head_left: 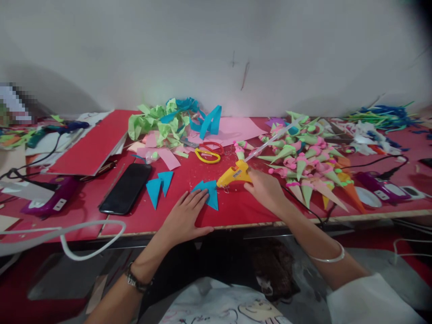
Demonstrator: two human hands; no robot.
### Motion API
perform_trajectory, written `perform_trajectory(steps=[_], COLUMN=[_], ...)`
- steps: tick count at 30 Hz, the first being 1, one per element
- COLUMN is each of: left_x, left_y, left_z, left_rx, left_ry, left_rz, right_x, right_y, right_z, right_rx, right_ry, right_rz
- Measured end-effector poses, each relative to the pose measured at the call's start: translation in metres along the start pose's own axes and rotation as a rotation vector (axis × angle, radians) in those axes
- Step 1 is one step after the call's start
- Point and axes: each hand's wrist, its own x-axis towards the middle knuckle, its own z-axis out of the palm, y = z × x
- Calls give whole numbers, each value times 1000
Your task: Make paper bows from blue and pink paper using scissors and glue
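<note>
My left hand (187,213) lies flat on the red table, its fingertips on blue paper pieces (212,195) with pointed ends. In my right hand (265,189) is a yellow hot glue gun (234,174), a clear glue stick (270,141) standing out of its back. The gun's nozzle points left and down at the edge of the blue paper under my left fingers; whether it touches cannot be made out. Left of that hand lie two more blue paper triangles (154,191). Scissors (208,153) with yellow and red handles rest behind the blue pieces.
A black phone (126,189) lies at the left, near a red board (91,146). Green and blue paper scraps (158,123) are heaped at the back. Many small paper cones (307,166) pile up at the right. Purple power strips (383,186) and cords flank the work area.
</note>
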Motion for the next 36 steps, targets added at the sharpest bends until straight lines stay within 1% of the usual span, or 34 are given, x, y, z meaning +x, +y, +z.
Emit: perform_trajectory(steps=[10, 24, 26, 29, 31, 33, 36], left_x=[1, 0, -1, -3, -4, -3, 4], left_y=[0, -1, 0, -2, -6, -11, -16], left_z=[0, 0, -1, -4, -8, -11, -12], left_rx=[-9, -24, -35, -73, -107, -118, -49], left_ry=[13, 28, 23, 43, 95, 170, 250], left_rz=[-3, 3, 5, 2, -40, -117, -258], right_x=[7, 18, 18, 20, 22, 24, 28], right_y=[-2, -1, 0, 5, 12, 19, 28], right_z=[0, 8, 11, 17, 23, 30, 37], right_rx=[16, 41, 68, 147, 218, 288, 345], right_ry=[12, 34, 50, 117, 162, 186, 182], right_rz=[4, 49, 69, 114, 134, 124, 83])
